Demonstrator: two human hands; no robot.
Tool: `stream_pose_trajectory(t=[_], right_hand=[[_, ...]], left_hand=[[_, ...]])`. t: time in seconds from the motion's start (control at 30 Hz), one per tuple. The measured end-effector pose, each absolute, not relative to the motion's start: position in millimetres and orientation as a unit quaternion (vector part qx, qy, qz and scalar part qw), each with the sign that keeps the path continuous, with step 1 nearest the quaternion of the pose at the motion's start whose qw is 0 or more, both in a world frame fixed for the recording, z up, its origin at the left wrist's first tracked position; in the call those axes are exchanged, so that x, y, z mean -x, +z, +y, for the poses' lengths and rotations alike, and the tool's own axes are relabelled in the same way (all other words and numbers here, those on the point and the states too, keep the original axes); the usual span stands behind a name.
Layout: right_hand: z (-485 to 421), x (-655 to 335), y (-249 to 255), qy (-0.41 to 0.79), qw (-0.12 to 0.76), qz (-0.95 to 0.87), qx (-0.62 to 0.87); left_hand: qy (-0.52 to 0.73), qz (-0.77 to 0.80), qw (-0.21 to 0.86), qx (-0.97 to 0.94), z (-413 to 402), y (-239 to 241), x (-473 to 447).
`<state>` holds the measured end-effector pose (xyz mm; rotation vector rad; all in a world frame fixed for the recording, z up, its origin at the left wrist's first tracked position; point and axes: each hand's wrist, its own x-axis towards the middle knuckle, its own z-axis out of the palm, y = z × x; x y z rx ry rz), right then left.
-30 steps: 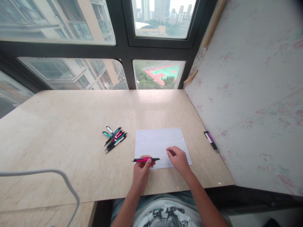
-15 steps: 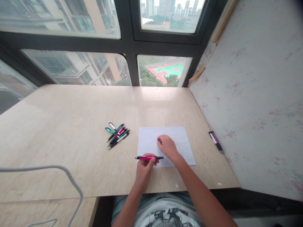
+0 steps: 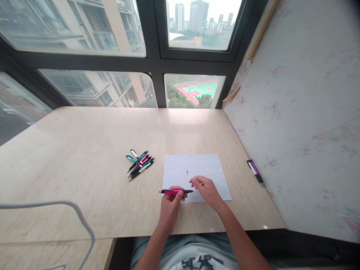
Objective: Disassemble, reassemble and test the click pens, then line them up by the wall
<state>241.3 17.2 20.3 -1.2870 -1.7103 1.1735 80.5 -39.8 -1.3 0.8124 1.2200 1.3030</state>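
My left hand (image 3: 170,201) grips a pink and black pen (image 3: 176,191), held level over the near edge of a white sheet of paper (image 3: 196,170) that carries faint handwriting along its top. My right hand (image 3: 206,191) rests on the sheet with its fingers curled near the pen's tip. A tiny dark part (image 3: 187,171) lies on the paper in front of both hands. The paper lies flat on a beige marbled desk (image 3: 84,157).
A heap of several pens (image 3: 140,163) lies to the left of the paper. Two more pens (image 3: 255,171) lie against the flowered wall (image 3: 298,112) at the right. Windows run behind the desk. A white cable (image 3: 56,210) curves over the desk's near left corner.
My right hand went forward onto the middle of the paper, then drew back to the pen's tip, leaving a tiny dark part on the sheet. My left hand kept hold of the pen.
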Motion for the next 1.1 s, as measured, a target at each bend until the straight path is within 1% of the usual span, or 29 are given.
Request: stream_pose_trajectory(t=[0.1,0.2,0.33,0.5,0.67,0.83,0.97,1.1], right_hand=[[-0.7,-243.2,26.8,0.493,0.336,-0.653,0.467],[-9.1,-243.9,26.7,0.48,0.347,-0.652,0.473],[-10.6,-247.1,23.5,0.48,0.359,-0.627,0.498],[-8.6,-258.6,34.4,0.481,0.302,-0.678,0.468],[-6.5,-279.4,44.3,0.444,0.272,-0.704,0.483],[-1.3,-294.9,26.2,0.35,0.263,-0.694,0.572],[12.2,-281.4,11.3,0.303,0.241,-0.681,0.621],[31.8,-250.1,11.2,0.277,0.212,-0.666,0.659]], left_hand=[[0.527,0.546,0.54,-0.364,-40.7,1.3,-82.8],[0.514,0.55,0.543,-0.372,-42.3,3.3,-84.6],[0.53,0.531,0.565,-0.344,-44.4,1.3,-84.4],[0.549,0.529,0.562,-0.32,-44.5,-3.7,-82.3],[0.566,0.523,0.566,-0.293,-43.8,-6.2,-81.2],[0.581,0.508,0.576,-0.269,-43.9,-7.0,-80.0],[0.584,0.498,0.586,-0.26,-43.4,-4.2,-79.6],[0.584,0.499,0.586,-0.258,-43.4,-2.7,-80.0]])
